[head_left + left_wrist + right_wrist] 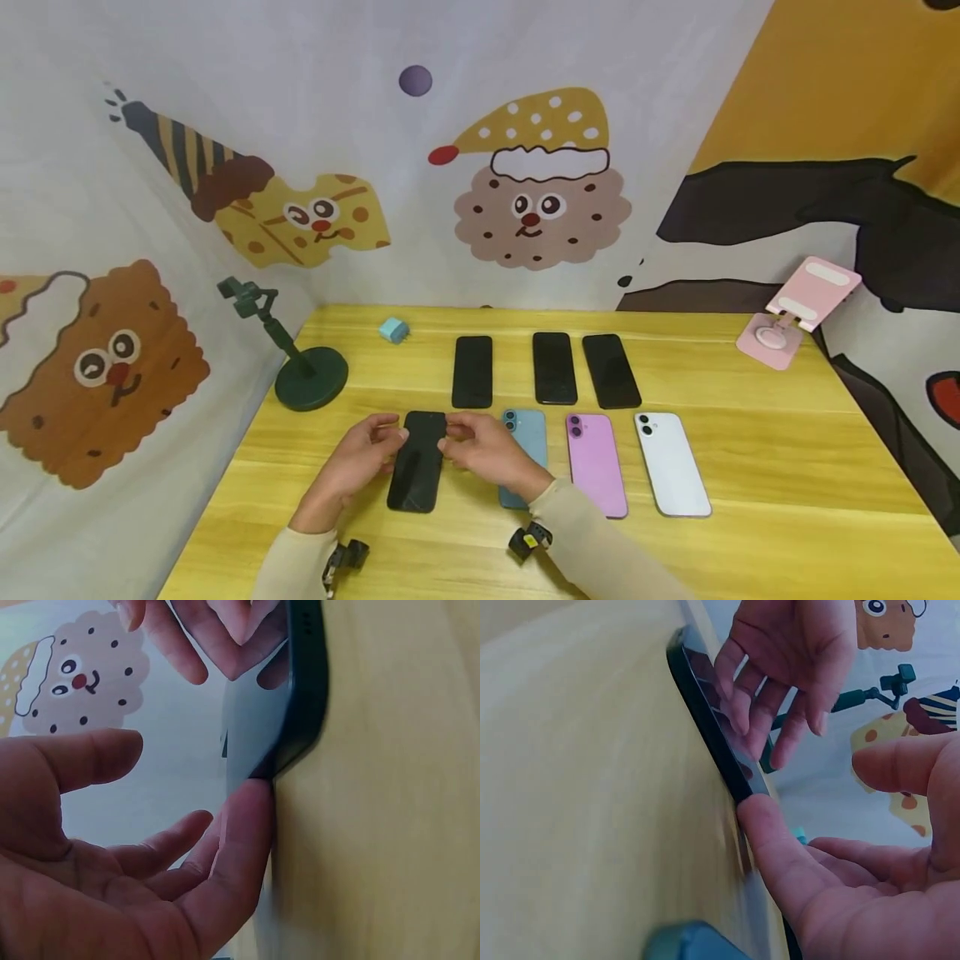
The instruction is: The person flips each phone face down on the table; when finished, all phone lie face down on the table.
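A black-screened phone (417,471) lies face up on the table, between both hands. At its left edge is my left hand (356,458), fingers relaxed and thumb held away from the phone. In the left wrist view, a fingertip (251,799) meets the phone's dark side (304,705). From the other side, my right hand (487,450) reaches the right edge with loosely bent fingers. The right wrist view shows one fingertip (761,814) against the phone's side (709,720), the thumb apart. My right hand and wrist partly cover a teal phone (533,437), lying back up.
A pink phone (597,467) and a white phone (673,465) lie back up to the right. Three black-screened phones (472,372) lie farther back. A green stand (307,379) is at left, a light-blue charger plug (393,330) behind, a pink stand (810,292) back right.
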`<act>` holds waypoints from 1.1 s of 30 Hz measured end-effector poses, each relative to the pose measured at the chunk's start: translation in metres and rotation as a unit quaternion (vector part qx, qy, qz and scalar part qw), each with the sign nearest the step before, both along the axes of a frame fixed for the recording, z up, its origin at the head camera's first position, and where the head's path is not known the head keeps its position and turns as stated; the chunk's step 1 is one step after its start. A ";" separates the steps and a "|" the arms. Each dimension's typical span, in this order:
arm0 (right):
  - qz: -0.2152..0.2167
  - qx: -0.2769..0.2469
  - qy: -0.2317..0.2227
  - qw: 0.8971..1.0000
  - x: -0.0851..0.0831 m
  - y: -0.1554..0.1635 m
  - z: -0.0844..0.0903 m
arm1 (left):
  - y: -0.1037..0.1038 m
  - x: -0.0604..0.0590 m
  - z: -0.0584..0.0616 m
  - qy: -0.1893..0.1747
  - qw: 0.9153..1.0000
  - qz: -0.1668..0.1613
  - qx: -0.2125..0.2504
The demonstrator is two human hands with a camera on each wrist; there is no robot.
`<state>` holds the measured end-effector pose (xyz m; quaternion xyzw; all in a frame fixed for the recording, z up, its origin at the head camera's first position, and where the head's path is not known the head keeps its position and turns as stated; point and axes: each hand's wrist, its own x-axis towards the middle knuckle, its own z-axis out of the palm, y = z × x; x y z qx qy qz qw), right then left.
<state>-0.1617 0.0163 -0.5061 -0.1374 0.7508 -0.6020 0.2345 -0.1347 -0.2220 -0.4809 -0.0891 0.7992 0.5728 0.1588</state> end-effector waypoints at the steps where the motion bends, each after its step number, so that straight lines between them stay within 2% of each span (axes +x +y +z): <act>1: -0.002 -0.001 -0.001 1.000 0.001 -0.001 0.000 | -0.001 0.000 0.001 0.000 1.000 -0.001 -0.001; 11: 0.002 0.016 0.027 1.000 0.003 -0.004 0.000 | -0.006 -0.001 0.001 0.002 0.999 0.013 0.031; 18: 0.008 0.035 0.037 0.999 0.004 -0.003 0.002 | -0.005 0.002 0.002 0.020 0.999 0.018 0.047; 26: 0.012 0.017 0.016 1.000 0.007 -0.002 -0.001 | -0.003 0.005 0.004 0.029 0.996 -0.025 0.083; 29: 0.014 -0.004 0.002 1.000 0.006 -0.002 0.000 | -0.003 0.004 0.004 0.032 0.994 -0.034 0.101; 33: 0.013 -0.042 -0.032 0.999 0.004 0.000 0.003 | -0.002 0.004 0.001 0.025 0.988 -0.066 0.140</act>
